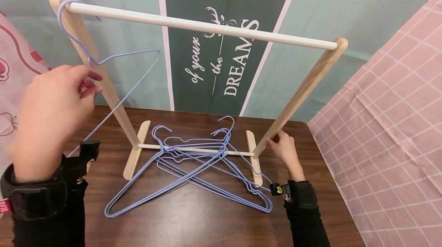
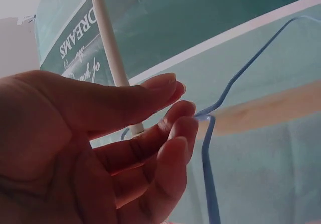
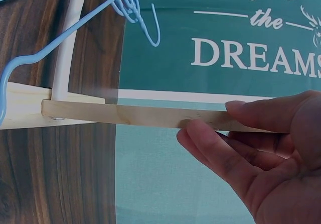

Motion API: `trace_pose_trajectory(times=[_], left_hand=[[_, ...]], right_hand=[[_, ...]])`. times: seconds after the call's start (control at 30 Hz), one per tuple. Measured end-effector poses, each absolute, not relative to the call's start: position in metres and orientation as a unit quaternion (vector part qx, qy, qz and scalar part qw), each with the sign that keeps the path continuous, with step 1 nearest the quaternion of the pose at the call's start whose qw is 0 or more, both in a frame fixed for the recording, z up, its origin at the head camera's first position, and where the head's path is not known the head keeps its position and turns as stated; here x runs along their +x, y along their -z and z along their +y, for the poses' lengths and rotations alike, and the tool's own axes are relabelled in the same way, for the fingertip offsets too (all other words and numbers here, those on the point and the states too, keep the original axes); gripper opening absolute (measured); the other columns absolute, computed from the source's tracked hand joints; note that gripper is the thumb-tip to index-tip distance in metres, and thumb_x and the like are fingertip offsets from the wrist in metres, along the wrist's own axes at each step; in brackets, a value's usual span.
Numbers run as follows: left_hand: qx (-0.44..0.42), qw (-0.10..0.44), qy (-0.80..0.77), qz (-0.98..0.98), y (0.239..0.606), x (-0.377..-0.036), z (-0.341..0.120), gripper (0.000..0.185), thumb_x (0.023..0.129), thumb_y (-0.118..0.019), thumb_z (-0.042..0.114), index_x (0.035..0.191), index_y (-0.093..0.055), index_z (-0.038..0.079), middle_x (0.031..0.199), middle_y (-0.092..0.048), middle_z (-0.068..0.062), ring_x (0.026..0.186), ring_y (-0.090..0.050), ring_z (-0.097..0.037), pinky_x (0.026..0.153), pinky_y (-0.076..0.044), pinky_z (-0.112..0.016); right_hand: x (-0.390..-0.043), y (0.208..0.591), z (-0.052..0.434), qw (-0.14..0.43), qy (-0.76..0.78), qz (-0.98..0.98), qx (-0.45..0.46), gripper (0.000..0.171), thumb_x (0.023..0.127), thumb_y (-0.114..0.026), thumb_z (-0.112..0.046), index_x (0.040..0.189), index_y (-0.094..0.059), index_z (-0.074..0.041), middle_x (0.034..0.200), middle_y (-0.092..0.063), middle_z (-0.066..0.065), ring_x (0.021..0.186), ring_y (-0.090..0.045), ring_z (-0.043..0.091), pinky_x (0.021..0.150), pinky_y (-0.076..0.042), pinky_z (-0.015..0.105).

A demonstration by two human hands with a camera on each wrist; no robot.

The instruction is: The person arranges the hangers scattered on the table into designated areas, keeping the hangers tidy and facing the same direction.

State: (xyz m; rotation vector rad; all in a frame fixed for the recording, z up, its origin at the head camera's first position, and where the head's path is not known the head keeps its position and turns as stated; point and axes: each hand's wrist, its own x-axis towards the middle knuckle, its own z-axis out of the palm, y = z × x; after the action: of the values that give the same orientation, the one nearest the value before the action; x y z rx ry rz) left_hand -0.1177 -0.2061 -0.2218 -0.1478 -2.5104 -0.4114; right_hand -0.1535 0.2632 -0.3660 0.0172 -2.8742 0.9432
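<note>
A blue wire hanger (image 1: 119, 105) hangs by its hook from the left end of the white rail (image 1: 193, 24) of a small wooden clothes rack. My left hand (image 1: 60, 105) is beside that hanger's neck, its fingers loosely bent and nothing gripped between them. Seen from the left wrist, the fingertips (image 2: 186, 114) are right by the neck of the hanger (image 2: 208, 169). Low on the rack's right upright (image 1: 300, 91), my right hand (image 1: 284, 148) pinches the wood between thumb and fingers. The right wrist view shows this grip across the edges of the upright (image 3: 145, 114).
Several more blue hangers (image 1: 188, 176) lie crossed in a pile on the dark wooden table (image 1: 193, 224), over the rack's lower white bar (image 1: 148, 146). Behind stands a green curtain (image 1: 214, 86) with white lettering; pink checked cloth (image 1: 397, 105) is on the right.
</note>
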Motion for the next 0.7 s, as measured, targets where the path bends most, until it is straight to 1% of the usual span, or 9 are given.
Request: trace_pose_trajectory(times=[0.2, 0.37, 0.57, 0.7], left_hand=[[-0.066, 0.269, 0.183, -0.943, 0.215, -0.104, -0.183, 0.021, 0.081, -0.046, 0.003, 0.093, -0.063, 0.003, 0.076, -0.057, -0.014, 0.068, -0.050, -0.036, 0.061, -0.034, -0.049], [-0.092, 0.262, 0.188, -0.942, 0.218, -0.104, -0.173, 0.016, 0.080, -0.051, 0.000, 0.092, -0.062, 0.000, 0.072, -0.056, -0.014, 0.061, -0.049, -0.035, 0.055, -0.034, -0.047], [-0.103, 0.238, 0.194, -0.946, 0.227, -0.106, -0.167, 0.012, 0.081, -0.056, 0.002, 0.092, -0.062, 0.000, 0.074, -0.058, -0.016, 0.063, -0.052, -0.034, 0.056, -0.036, -0.047], [-0.103, 0.210, 0.194, -0.953, 0.234, -0.107, -0.164, 0.011, 0.082, -0.057, 0.003, 0.092, -0.061, 0.001, 0.074, -0.057, -0.015, 0.062, -0.052, -0.032, 0.053, -0.036, -0.045]], right_hand=[[-0.154, 0.366, 0.263, 0.062, -0.313, -0.948, 0.008, 0.023, 0.084, -0.060, -0.002, 0.102, -0.053, 0.012, 0.085, -0.061, 0.027, 0.074, -0.063, 0.034, 0.057, -0.050, 0.036], [-0.154, 0.367, 0.263, 0.058, -0.319, -0.946, 0.008, 0.023, 0.085, -0.059, -0.001, 0.103, -0.053, 0.012, 0.086, -0.061, 0.027, 0.074, -0.064, 0.035, 0.058, -0.051, 0.036], [-0.154, 0.368, 0.263, 0.055, -0.323, -0.945, 0.009, 0.023, 0.084, -0.060, 0.000, 0.103, -0.053, 0.012, 0.085, -0.061, 0.027, 0.073, -0.064, 0.034, 0.057, -0.050, 0.037], [-0.154, 0.368, 0.264, 0.058, -0.322, -0.945, 0.008, 0.023, 0.084, -0.060, -0.001, 0.102, -0.054, 0.012, 0.084, -0.061, 0.026, 0.072, -0.064, 0.033, 0.057, -0.050, 0.037]])
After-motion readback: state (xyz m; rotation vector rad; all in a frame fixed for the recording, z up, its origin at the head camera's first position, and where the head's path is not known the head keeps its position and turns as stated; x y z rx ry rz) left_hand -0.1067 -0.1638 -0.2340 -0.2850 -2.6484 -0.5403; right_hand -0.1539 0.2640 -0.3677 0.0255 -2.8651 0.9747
